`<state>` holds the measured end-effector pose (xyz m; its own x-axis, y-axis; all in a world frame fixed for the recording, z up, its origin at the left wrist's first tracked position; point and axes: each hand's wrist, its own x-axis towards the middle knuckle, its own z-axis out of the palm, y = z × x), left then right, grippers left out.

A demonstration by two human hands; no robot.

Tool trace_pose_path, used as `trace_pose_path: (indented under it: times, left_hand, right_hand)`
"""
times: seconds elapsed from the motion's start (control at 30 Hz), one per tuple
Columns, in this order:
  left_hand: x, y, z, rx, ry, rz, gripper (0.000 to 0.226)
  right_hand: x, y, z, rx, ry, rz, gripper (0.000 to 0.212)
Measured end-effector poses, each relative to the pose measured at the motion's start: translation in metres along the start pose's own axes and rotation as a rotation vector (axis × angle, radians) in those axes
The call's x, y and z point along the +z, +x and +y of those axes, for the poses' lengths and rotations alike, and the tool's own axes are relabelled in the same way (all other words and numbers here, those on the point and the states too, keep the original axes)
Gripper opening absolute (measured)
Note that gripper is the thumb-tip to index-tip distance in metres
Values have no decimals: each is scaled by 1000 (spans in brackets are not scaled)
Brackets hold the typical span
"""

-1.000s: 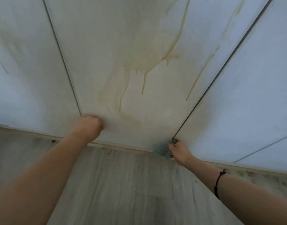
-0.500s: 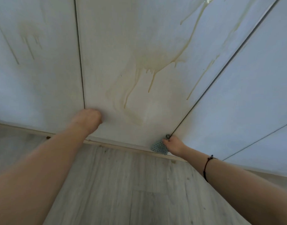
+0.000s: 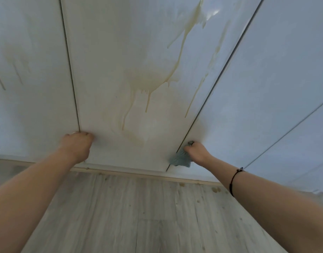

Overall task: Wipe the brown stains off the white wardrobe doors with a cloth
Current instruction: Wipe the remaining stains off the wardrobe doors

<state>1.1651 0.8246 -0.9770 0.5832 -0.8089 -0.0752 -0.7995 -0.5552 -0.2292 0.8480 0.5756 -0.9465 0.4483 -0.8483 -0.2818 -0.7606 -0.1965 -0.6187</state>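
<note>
— Item one, the cloth?
— Cloth (image 3: 179, 158), blue-grey, bunched. It sits at the lower right corner of the middle door (image 3: 111, 52), on the seam that the door shares with its neighbour.
— Held how?
— By the right hand (image 3: 197, 152). Its fingers (image 3: 190, 143) are curled around the upper part of the cloth and press it to the seam. The rest of the cloth fans out below and to the left of them, onto the middle door's bottom edge. There is a black cord (image 3: 233, 179) on that wrist.
— Item two, the left hand?
— Left hand (image 3: 75, 147), at the lower left edge of the middle door, with its fingers curled in against the panel. I cannot tell whether they hook the door's edge or hold nothing.
— Item three, the stains?
— Brown stains (image 3: 147, 83): a broad blotch at mid-height on the middle door with drips running down from it, well above the cloth. A long streak runs in from the door's upper right. Fainter streaks (image 3: 16, 70) mark the panel to the left of the middle door.
— And below?
— Floor (image 3: 138, 216), pale wood grain, with a few brown spots (image 3: 216, 189) below the door's right corner.
</note>
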Motion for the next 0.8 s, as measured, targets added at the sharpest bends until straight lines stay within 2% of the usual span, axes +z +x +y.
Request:
trace_pose_path:
  times: [0.07,0.17,0.27,0.33,0.4,0.47,0.57,0.67,0.73,0.8]
  left_hand:
    - [2,1,3,3,-6,7,32]
    - [3,0,2,-14,-22,-34,33]
    - [1,1,4,-9,-44,-39,33]
    - [1,-3,4,4,-56,-33,35]
    - [4,-10,0,11,-90,-21,39]
    - [3,-17,-6,13,-131,17,44]
    - [-2,-29,-19,-5,-151,103,46]
    - [-8,-37,-32,-7,-134,184,52]
    - [-13,-42,-36,4,-114,209,60]
    - [-16,-46,-36,7,-83,227,68]
  right_hand:
    - [26,9,-11,-43,75,-88,23]
    - [69,18,-29,-87,63,-252,37]
    - [106,24,-27,-124,-103,-342,45]
    - [123,26,-30,-172,-258,-385,43]
    - [131,22,-49,-227,-297,-406,42]
    - [127,14,-83,-301,-191,-374,42]
    - [113,2,-148,-418,200,-253,50]
    - [102,-3,-175,-446,505,-242,35]
    - [109,-3,-154,-432,411,-238,29]
    - [124,1,-116,-402,81,-287,35]
